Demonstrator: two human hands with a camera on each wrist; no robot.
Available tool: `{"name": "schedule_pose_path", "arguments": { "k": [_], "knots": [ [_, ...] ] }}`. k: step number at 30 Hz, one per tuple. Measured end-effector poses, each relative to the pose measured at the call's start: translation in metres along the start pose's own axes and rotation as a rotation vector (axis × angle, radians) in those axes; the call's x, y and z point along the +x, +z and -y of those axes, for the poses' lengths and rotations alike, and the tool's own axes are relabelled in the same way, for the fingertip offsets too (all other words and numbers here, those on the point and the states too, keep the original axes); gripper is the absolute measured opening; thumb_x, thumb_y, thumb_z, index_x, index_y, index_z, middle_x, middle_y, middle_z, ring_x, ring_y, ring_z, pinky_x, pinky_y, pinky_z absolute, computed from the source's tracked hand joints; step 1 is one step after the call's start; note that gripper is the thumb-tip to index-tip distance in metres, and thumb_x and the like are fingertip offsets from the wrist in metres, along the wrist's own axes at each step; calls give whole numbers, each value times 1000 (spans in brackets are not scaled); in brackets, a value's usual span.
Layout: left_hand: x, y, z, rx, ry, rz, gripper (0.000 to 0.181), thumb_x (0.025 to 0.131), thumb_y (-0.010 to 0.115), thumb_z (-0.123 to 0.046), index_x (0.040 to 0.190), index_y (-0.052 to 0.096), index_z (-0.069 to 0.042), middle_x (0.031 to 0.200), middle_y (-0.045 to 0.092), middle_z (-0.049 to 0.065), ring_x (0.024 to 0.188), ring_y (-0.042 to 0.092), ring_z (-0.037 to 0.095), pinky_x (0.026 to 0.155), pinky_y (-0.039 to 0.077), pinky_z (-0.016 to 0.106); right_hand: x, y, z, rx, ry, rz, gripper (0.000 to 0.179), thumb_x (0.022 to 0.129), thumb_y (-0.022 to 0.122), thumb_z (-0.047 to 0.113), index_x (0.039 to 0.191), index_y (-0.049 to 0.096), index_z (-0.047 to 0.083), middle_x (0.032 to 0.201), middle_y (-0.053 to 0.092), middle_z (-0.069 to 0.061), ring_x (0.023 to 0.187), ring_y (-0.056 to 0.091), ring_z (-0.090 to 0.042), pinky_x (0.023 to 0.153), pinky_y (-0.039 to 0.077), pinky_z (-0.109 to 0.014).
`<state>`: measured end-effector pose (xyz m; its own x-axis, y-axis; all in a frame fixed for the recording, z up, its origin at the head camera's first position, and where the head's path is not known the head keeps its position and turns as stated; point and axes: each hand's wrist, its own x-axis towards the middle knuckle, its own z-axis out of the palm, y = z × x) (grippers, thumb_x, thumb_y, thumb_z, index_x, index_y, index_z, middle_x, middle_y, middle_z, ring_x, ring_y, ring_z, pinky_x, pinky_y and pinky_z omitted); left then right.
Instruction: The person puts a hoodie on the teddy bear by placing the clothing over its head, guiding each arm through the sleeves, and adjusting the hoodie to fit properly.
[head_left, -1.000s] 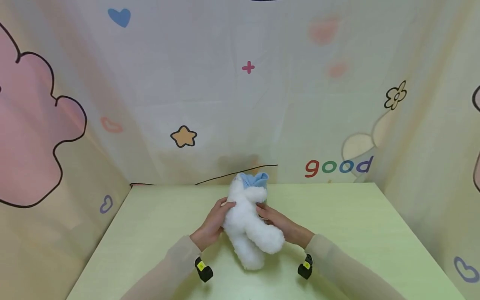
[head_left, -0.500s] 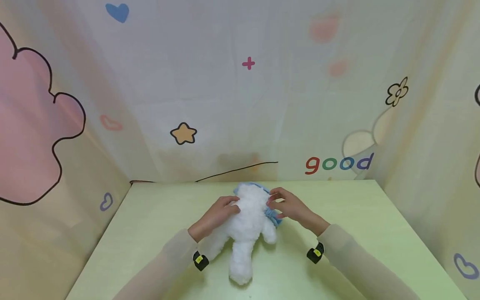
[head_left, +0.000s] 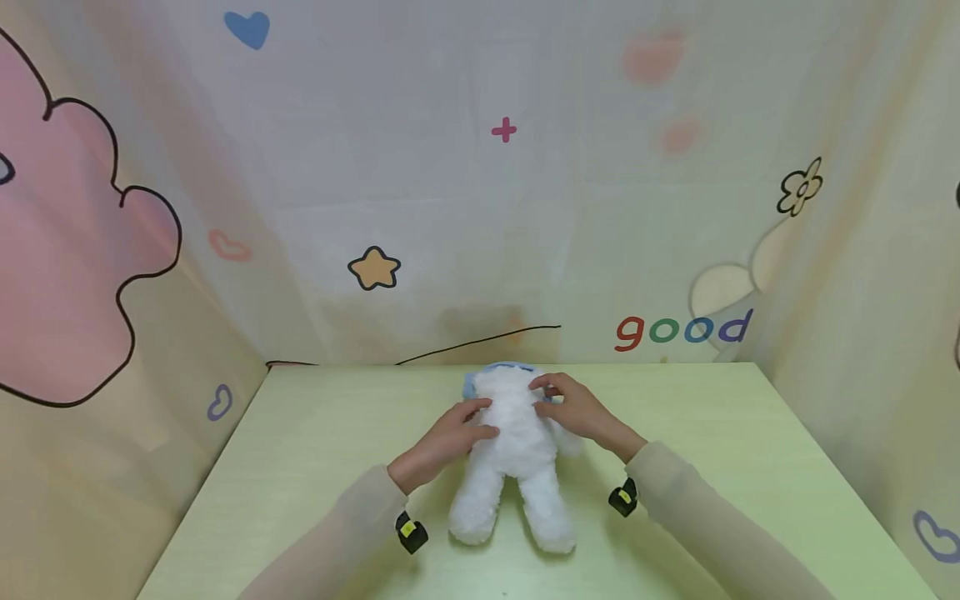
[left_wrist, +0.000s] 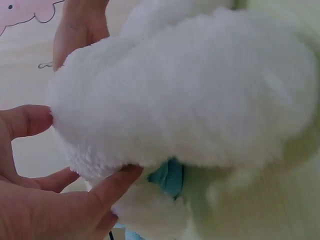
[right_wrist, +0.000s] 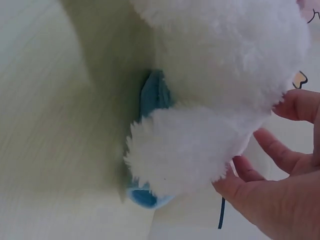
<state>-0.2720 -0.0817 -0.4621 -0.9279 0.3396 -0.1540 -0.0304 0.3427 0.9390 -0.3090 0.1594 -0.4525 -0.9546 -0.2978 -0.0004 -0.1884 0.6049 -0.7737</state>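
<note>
A white fluffy plush toy [head_left: 512, 433] with blue fabric parts lies on the table, legs toward the near side and its face hidden. Blue fabric [head_left: 469, 385] shows around the head end. My left hand [head_left: 442, 440] grips the toy's left edge, thumb on the upper surface and fingers lower down, as the left wrist view shows. My right hand [head_left: 583, 412] holds the upper right side near an arm [right_wrist: 180, 150], with thumb and fingertips in the fur. In the right wrist view a piece of blue fabric [right_wrist: 154, 95] sticks out beneath the toy.
The pale green table [head_left: 337, 425] runs back to a printed curtain [head_left: 420, 183], with side curtains at left and right. Black wrist cameras [head_left: 411, 533] hang below both sleeves, close over the tabletop.
The toy has turned over and swung round, so its legs now point straight toward the near side. Both hands have shifted on it; the right hand has moved in onto its upper side.
</note>
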Motion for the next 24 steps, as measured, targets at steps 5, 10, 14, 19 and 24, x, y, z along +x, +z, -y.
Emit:
{"name": "schedule_pose_path", "arguments": {
  "k": [5, 10, 14, 19, 24],
  "knots": [
    [4, -7, -4, 110, 29, 8, 54, 94, 64, -34, 141, 51, -10, 149, 45, 14, 138, 43, 32, 98, 51, 43, 2, -10, -6, -35, -35, 32, 30, 94, 64, 20, 124, 63, 15, 138, 56, -11, 127, 54, -35, 105, 43, -54],
    [23, -35, -10, 218, 128, -62, 31, 97, 61, -23, 123, 62, -7, 121, 65, 10, 109, 63, 25, 80, 57, 35, 12, -22, -9, -129, -94, -30, 33, 94, 65, 18, 126, 61, 9, 131, 60, -15, 117, 59, -36, 96, 50, -50],
    [49, -52, -9, 286, 158, -101, 36, 94, 65, -22, 127, 61, -7, 121, 65, 8, 110, 63, 23, 87, 54, 38, 28, -28, -10, -109, -76, -29, 43, 94, 65, 21, 132, 55, 4, 129, 60, -18, 115, 60, -35, 95, 51, -49],
    [77, -54, 0, 295, 79, -11, 58, 91, 71, -30, 140, 50, -6, 135, 57, 11, 123, 57, 27, 97, 51, 40, 46, -28, -14, -79, 20, 94, 59, 94, 66, 30, 144, 44, 5, 138, 53, -18, 124, 55, -34, 99, 49, -46],
    [92, -46, 1, 356, 46, 46, 69, 89, 73, -34, 144, 45, -5, 143, 51, 15, 128, 53, 30, 103, 48, 44, 55, -29, -11, -70, 50, 189, 62, 95, 66, 28, 146, 42, 3, 142, 49, -22, 126, 54, -35, 99, 51, -44]
  ]
}}
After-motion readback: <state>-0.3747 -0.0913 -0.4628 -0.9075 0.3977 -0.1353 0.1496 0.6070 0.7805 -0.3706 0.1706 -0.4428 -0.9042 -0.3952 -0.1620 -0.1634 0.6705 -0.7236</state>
